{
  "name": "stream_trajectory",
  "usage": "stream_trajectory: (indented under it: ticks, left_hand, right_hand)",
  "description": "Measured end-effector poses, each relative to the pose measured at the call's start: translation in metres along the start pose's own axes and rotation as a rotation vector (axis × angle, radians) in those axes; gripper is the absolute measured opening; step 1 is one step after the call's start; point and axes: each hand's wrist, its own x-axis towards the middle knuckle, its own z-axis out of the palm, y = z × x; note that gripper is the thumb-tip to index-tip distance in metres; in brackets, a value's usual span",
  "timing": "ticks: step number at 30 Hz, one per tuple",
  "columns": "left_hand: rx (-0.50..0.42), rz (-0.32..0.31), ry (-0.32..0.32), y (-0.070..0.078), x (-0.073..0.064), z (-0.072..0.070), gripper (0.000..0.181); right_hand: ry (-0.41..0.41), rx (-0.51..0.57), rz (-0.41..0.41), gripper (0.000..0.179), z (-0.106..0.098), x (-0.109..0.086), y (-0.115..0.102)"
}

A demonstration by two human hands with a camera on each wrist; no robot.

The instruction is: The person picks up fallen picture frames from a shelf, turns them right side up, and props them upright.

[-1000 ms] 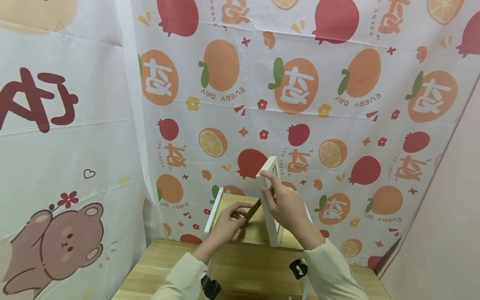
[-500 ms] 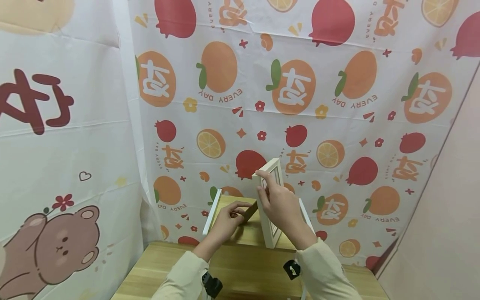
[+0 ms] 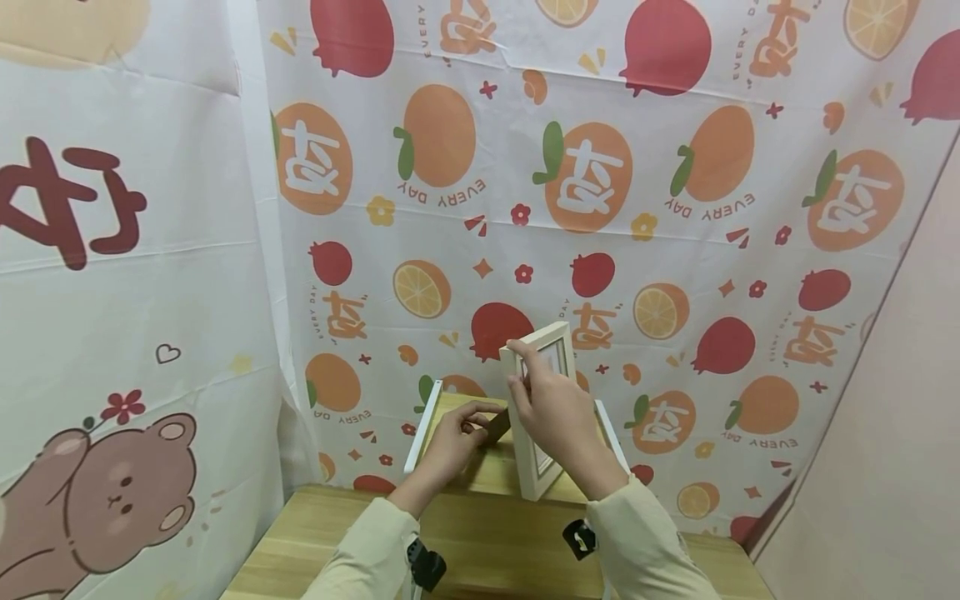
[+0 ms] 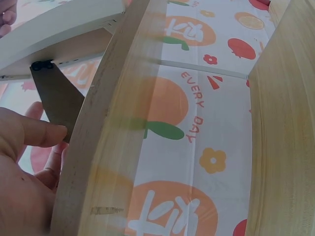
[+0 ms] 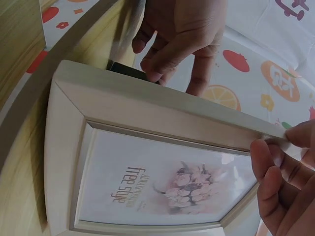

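Note:
A white picture frame stands upright on a wooden shelf; the right wrist view shows its front with a flower print. My right hand grips the frame's upper edge, fingers curled over it. Behind the frame, my left hand pinches the dark stand leg. In the left wrist view the leg hangs from the frame's back, with my thumb on it.
The shelf has white side rails and stands on a wooden table. A fruit-printed cloth hangs close behind. A bear-printed cloth hangs at the left, and a plain pink wall stands at the right.
The frame has turned a little, so more of its front faces me, and it has shifted slightly left. My left hand keeps its hold on the stand leg.

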Motion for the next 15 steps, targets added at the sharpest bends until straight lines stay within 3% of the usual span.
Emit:
stream_trajectory:
  ticks: [9,15]
  left_hand:
    - [0.005,0.004,0.021,0.0015,0.0005,0.0008,0.036]
    - [0.145,0.104,0.07,0.0021,-0.0007,-0.0002,0.036]
  right_hand:
    - [-0.036,-0.012,0.007,0.047,-0.0005,0.0025,-0.0018]
    - [-0.042,-0.025,0.006,0.048,-0.0003,0.0022,-0.0008]
